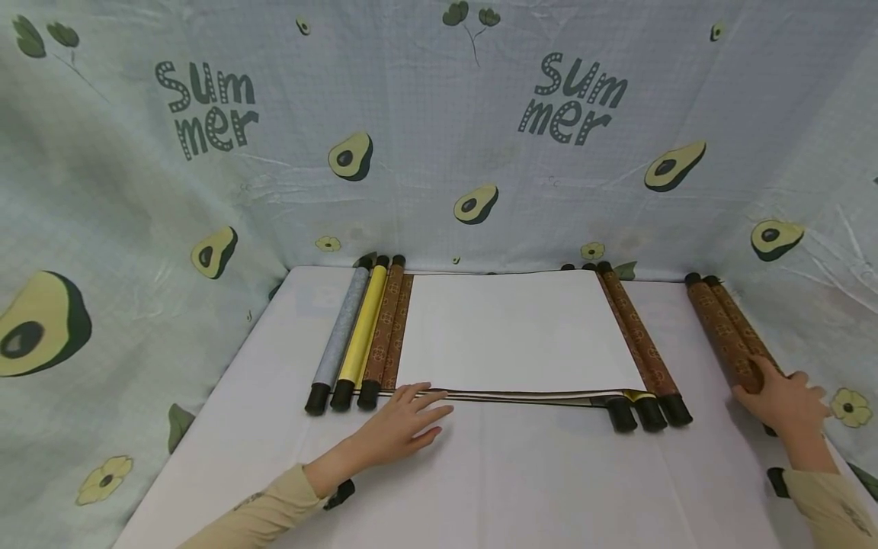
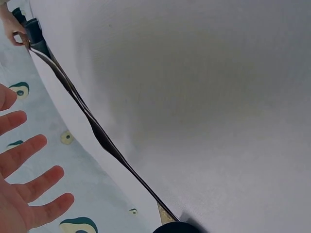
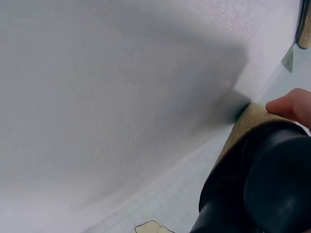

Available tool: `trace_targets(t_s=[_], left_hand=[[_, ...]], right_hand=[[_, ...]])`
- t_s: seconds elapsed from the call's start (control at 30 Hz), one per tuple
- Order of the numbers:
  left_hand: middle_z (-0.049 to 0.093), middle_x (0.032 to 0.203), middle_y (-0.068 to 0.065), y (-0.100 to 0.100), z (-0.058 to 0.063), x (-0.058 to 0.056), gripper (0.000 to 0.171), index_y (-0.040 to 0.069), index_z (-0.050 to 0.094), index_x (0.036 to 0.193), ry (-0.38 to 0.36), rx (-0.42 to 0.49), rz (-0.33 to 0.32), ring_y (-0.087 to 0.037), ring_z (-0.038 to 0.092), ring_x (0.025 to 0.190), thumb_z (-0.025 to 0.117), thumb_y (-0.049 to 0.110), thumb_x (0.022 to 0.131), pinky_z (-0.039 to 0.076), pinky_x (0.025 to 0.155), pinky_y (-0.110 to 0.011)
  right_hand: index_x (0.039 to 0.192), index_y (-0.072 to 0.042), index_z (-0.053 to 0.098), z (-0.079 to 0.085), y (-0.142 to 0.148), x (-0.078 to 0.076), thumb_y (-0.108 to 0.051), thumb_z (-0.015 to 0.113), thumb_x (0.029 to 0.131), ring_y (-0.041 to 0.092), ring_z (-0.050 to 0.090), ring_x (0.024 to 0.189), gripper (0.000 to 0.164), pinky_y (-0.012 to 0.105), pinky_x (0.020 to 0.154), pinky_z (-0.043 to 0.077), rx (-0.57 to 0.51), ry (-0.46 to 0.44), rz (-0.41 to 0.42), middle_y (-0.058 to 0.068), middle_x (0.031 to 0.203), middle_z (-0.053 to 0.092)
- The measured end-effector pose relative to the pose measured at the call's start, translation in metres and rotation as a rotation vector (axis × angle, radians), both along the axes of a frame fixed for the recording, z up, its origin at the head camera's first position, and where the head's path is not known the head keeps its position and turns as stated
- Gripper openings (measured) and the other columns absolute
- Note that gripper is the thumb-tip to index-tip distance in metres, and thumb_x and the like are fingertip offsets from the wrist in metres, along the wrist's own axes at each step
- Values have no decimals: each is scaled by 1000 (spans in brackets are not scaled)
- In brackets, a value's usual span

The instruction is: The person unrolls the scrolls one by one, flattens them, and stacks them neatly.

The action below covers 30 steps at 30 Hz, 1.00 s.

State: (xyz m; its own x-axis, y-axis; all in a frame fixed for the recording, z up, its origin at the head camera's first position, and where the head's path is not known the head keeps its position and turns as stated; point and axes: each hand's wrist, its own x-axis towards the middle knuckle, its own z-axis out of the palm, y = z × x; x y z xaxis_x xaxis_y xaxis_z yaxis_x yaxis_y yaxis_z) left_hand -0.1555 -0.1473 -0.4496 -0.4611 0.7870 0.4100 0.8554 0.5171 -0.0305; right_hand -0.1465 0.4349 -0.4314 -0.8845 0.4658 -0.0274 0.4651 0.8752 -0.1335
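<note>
Several partly unrolled hanging scrolls lie stacked mid-table, a white sheet (image 1: 514,328) uppermost. At their left side are a grey-blue roll (image 1: 343,324), a yellow roll (image 1: 364,324) and a brown patterned roll (image 1: 384,324), all with black end knobs. My left hand (image 1: 401,427), fingers spread, is by the stack's near edge and holds nothing. Far to the right, my right hand (image 1: 789,400) grips a brown patterned scroll (image 1: 720,328) with two rollers side by side. In the right wrist view, a fingertip (image 3: 289,104) touches the scroll beside its black end knob (image 3: 279,184).
Another brown roller (image 1: 641,339) edges the stack's right side, with black knobs (image 1: 620,415) below it. White cloth (image 1: 521,473) covers the table. An avocado-print curtain (image 1: 418,99) rises behind and along both sides.
</note>
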Motion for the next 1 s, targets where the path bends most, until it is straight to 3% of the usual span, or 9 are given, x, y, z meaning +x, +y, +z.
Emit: trace_targets(t_s=[0.13, 0.67, 1.0], left_hand=[[55, 122, -7, -2, 1, 1, 33, 17, 56, 118, -21, -11, 9, -30, 48, 114, 57, 26, 86, 39, 92, -44], [55, 122, -6, -7, 0, 2, 33, 17, 56, 117, -44, -13, 15, -30, 48, 114, 58, 25, 86, 39, 92, -45], [56, 123, -6, -6, -1, 2, 33, 17, 56, 118, -57, -10, 11, -30, 47, 115, 58, 26, 86, 39, 92, -45]], right_hand=[[138, -4, 16, 1, -4, 1, -32, 54, 80, 66, 29, 95, 75, 71, 72, 30, 22, -8, -28, 48, 110, 21], [136, -2, 23, -2, -27, 18, -28, 56, 80, 64, 27, 105, 69, 72, 79, 26, -6, 31, -97, 44, 116, 22], [137, -9, 27, 5, -50, 31, -28, 57, 82, 65, 27, 104, 65, 75, 73, 26, 25, 132, -8, 42, 122, 23]])
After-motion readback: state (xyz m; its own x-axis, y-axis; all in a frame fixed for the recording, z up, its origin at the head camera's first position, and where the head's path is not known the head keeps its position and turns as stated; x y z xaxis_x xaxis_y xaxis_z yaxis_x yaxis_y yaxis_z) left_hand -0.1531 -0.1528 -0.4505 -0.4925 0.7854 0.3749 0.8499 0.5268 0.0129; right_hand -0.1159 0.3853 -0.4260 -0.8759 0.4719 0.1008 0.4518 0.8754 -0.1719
